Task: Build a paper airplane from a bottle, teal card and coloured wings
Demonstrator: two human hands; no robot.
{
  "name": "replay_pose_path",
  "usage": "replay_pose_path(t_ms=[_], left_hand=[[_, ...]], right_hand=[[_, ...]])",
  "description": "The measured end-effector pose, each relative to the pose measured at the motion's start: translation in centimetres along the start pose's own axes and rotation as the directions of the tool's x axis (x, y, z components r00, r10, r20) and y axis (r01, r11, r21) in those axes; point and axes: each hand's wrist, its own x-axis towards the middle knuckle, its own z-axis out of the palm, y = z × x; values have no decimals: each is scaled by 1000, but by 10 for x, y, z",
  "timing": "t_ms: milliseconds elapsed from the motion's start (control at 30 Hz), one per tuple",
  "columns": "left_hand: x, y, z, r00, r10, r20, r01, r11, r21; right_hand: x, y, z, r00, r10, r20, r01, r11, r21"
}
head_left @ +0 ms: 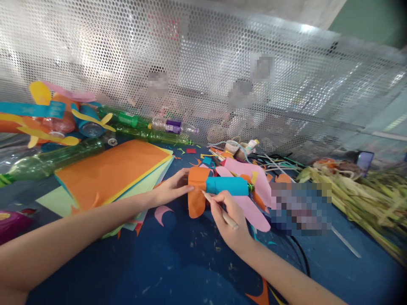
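Note:
My left hand [171, 186] grips the left end of a plastic bottle wrapped in blue paper [227, 186], its thumb resting on an orange paper piece [197, 207] with rounded ends. The fingers behind that piece are partly hidden. Closed around a pale pen [229, 219], my right hand [233, 226] has the pen's tip at the orange piece, close to the left thumb. Pink paper wings [252, 214] stick out from the bottle, and its green neck points right.
Stacked coloured sheets [117, 169] lie left, near a green bottle [57, 159]. More paper-covered bottles [90, 120] stand behind. Dry corn husks [356, 207] cover the right side. A perforated metal screen [203, 63] borders the blue table [152, 271]; people are visible through it.

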Motion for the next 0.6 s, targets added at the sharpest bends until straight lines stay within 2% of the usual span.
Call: replay_pose_path(t_ms=[133,400,600], left_hand=[[-1,0,0,1000,-1,-17,1,1000,11],[0,3,1,999,-33,-17,33,999,-19],[1,3,2,999,-39,-19,38,999,-31]], right_hand=[[-1,1,0,1000,3,16,-3,1000,6],[-1,-8,5,988,-80,133,85,996,-31],[0,-9,6,988,-73,133,81,995,-58]])
